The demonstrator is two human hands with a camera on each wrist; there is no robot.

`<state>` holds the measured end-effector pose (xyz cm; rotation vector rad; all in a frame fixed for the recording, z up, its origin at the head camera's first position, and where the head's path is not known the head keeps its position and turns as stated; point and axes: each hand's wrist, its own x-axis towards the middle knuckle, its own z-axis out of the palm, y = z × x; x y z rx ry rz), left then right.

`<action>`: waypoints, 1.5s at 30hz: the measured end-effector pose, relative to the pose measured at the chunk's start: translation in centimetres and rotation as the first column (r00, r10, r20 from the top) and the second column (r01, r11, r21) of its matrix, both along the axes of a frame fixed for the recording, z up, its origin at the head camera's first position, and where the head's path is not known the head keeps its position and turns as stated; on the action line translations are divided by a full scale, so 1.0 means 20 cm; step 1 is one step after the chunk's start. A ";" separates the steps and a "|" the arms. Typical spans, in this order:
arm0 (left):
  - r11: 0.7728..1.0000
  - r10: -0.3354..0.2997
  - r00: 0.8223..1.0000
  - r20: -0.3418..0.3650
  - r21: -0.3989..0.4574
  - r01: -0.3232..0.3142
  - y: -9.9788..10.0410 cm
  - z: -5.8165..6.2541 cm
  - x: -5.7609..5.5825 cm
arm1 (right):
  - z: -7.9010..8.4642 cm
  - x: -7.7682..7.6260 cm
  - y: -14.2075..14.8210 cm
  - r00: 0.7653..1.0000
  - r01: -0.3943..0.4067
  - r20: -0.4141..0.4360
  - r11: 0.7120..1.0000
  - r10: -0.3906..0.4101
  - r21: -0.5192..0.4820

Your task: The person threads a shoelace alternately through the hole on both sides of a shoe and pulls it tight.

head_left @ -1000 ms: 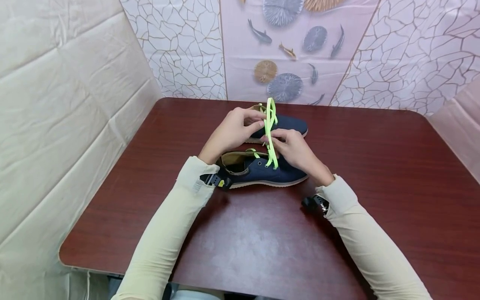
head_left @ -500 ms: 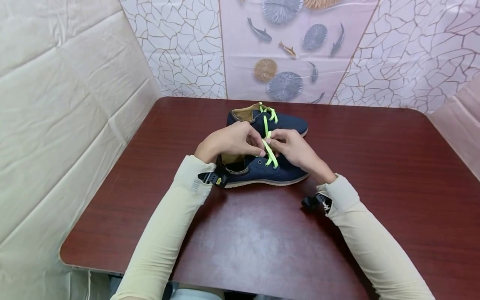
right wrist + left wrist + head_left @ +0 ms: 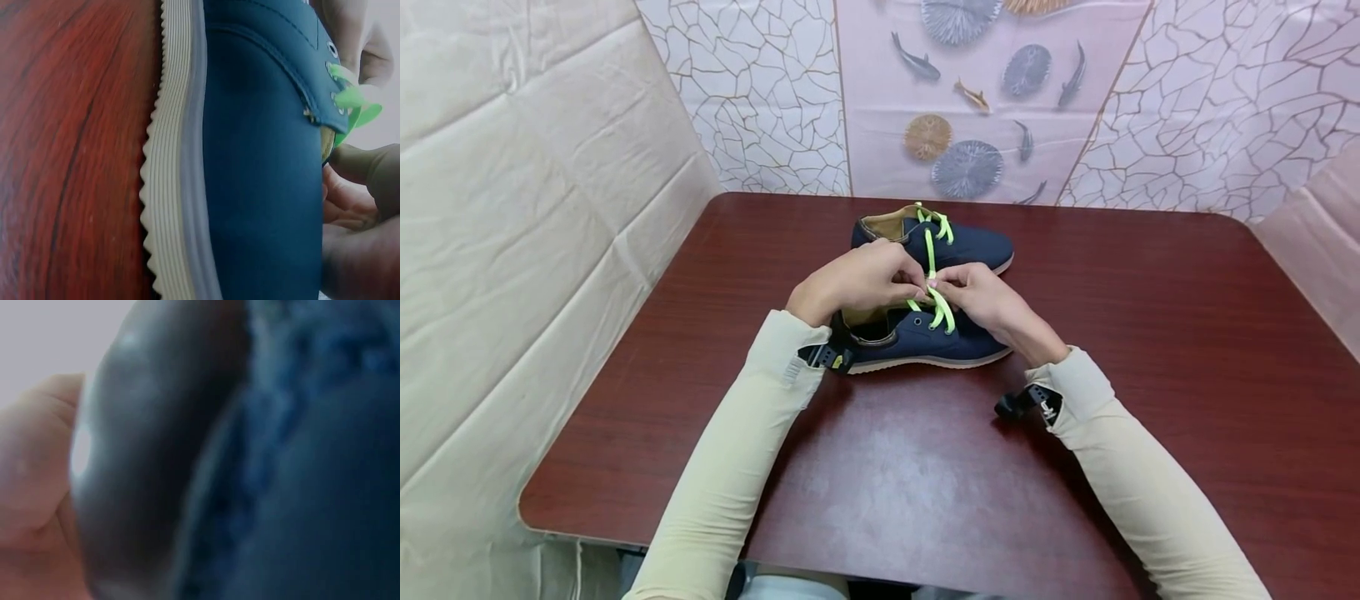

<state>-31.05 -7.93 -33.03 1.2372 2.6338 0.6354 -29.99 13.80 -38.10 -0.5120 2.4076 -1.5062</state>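
A navy shoe (image 3: 895, 353) with a pale ridged sole stands on the table, its toe to the right. Its neon yellow-green shoelace (image 3: 942, 312) runs through the front eyelets and rises between both hands. My left hand (image 3: 865, 277) arches over the shoe's opening, thumb and fingertips together at the lace; the exact grip is partly hidden. From the toe side, my right hand (image 3: 988, 302) pinches the lace between thumb and index finger. The right wrist view shows the shoe's side (image 3: 262, 162) close up, with lace loops (image 3: 353, 97) near the fingers. Blurred dark blue fabric (image 3: 325, 487) fills much of the left wrist view.
Behind, a matching navy shoe (image 3: 973, 243) stands parallel, with the same bright laces (image 3: 944, 227). Both rest toward the back of a reddish-brown table (image 3: 880, 467). A patterned cloth (image 3: 970, 108) hangs beyond the far edge, and a pale cloth wall (image 3: 550, 250) stands at left.
My left hand has come down and nearer from the raised lace loop to the front shoe's opening. The tall loop has collapsed low between the hands. My right hand stays close to the lace.
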 end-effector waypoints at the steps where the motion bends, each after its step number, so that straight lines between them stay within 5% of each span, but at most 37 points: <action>1: 1.000 -0.010 1.000 -0.006 -0.002 0.010 0.00 0.00 0.00 | 0.00 0.00 0.00 1.000 0.002 0.008 1.000 -0.002 -0.005; 11: 0.998 -0.059 0.997 -0.054 -0.019 0.058 -0.01 -0.02 -0.01 | -0.02 0.00 0.01 0.987 -0.003 0.156 0.987 0.029 -0.162; 20: 0.992 -0.106 0.994 -0.012 0.071 0.107 -0.01 -0.03 -0.02 | 0.00 0.01 0.01 0.978 -0.004 0.207 0.994 0.027 -0.110; 24: 0.996 -0.083 0.989 -0.122 -0.042 0.078 0.01 -0.02 0.03 | 0.00 0.01 0.01 0.974 -0.004 0.223 0.996 0.025 -0.091; 32: 0.976 -0.109 0.924 -0.366 -0.216 0.030 0.06 0.01 0.10 | 0.02 0.02 0.01 0.969 -0.019 0.244 0.996 0.039 -0.082; 40: 0.972 -0.166 0.844 -0.511 -0.228 0.054 0.08 -0.04 0.09 | 0.03 0.02 0.01 0.964 -0.016 0.263 0.996 0.040 -0.090; 45: 0.982 -0.150 0.845 -0.514 -0.175 0.069 0.07 -0.06 0.07 | 0.03 0.02 0.01 0.960 0.022 0.279 0.993 0.011 -0.117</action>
